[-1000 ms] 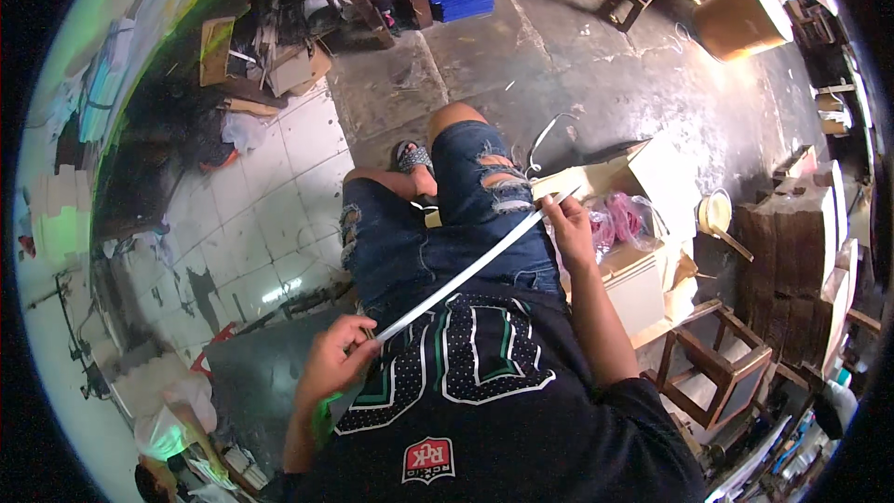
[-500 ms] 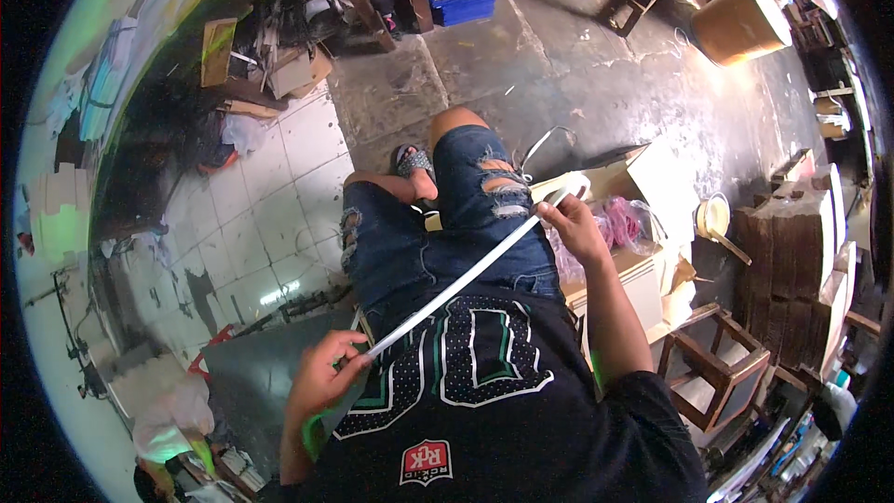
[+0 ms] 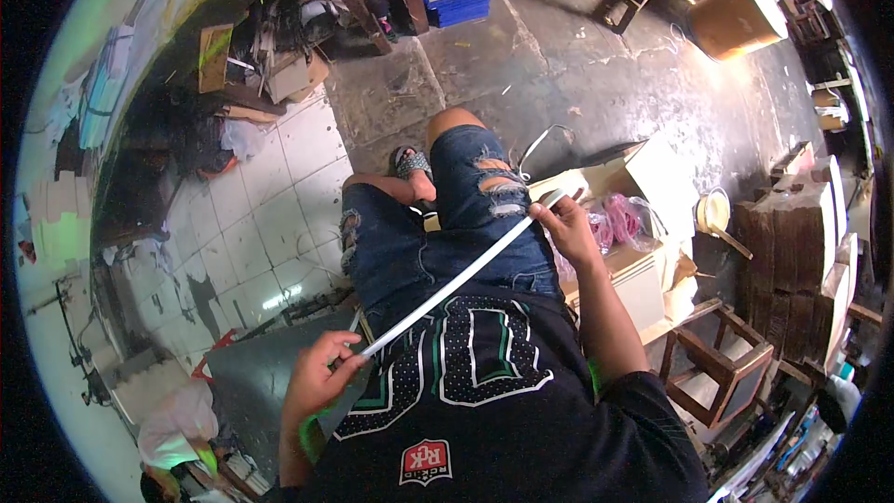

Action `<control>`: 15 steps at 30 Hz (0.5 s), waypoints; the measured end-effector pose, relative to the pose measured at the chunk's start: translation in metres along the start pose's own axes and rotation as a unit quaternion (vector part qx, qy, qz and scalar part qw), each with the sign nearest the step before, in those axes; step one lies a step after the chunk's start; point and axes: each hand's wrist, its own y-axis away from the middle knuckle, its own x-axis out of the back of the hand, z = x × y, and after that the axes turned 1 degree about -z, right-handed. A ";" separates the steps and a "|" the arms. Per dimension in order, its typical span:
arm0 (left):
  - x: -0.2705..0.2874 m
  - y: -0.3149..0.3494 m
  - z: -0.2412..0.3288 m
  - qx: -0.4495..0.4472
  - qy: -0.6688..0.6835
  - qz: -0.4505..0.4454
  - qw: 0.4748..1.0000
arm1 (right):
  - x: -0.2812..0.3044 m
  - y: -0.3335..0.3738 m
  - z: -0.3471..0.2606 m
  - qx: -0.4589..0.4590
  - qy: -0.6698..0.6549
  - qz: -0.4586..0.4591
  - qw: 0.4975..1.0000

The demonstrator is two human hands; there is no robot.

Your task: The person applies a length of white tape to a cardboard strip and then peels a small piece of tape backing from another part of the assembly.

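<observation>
A narrow white strap (image 3: 453, 285) runs taut and slanting across my lap, from low on the left up to the right. My left hand (image 3: 323, 368) pinches its lower end between thumb and fingers in front of my shirt. Over my right thigh, my right hand (image 3: 566, 228) grips the upper part between thumb and fingers. Past that hand a short piece of the strap curls over. Just right of the right hand stands an open cardboard box (image 3: 639, 293) with pink plastic-wrapped material (image 3: 622, 222) in it.
A wooden stool (image 3: 715, 363) stands at my right, near tall stacks of brown board (image 3: 790, 256). Ahead are a blue stack (image 3: 456, 2) and a tan bucket (image 3: 738, 17). A grey panel (image 3: 270, 373) lies to my left. A white tub with a handle (image 3: 713, 214) sits beyond the box.
Both hands keep their hold on the strap and have shifted only slightly. The curl of strap past my right hand looks smaller.
</observation>
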 end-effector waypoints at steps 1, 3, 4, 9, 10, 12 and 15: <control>0.000 0.000 0.000 0.005 0.011 -0.003 1.000 | -0.001 0.000 -0.002 0.012 0.000 0.001 1.000; 0.000 0.001 -0.001 0.016 0.022 0.001 1.000 | -0.003 0.003 -0.005 -0.010 -0.025 -0.001 1.000; 0.000 0.001 -0.001 0.018 0.028 0.000 0.999 | -0.005 0.004 -0.006 -0.010 -0.025 0.000 1.000; 0.001 0.002 -0.009 0.001 0.003 0.007 1.000 | -0.018 0.008 -0.005 0.004 0.017 0.055 0.998; 0.001 0.002 -0.011 0.004 0.009 0.004 1.000 | -0.019 0.008 -0.003 0.012 0.020 0.057 0.998; 0.003 0.004 -0.015 0.032 0.047 0.004 0.998 | -0.019 0.006 0.002 0.013 -0.029 0.060 0.998; 0.007 0.007 -0.020 0.047 0.037 -0.009 0.998 | -0.015 0.001 0.007 0.004 -0.083 0.060 0.995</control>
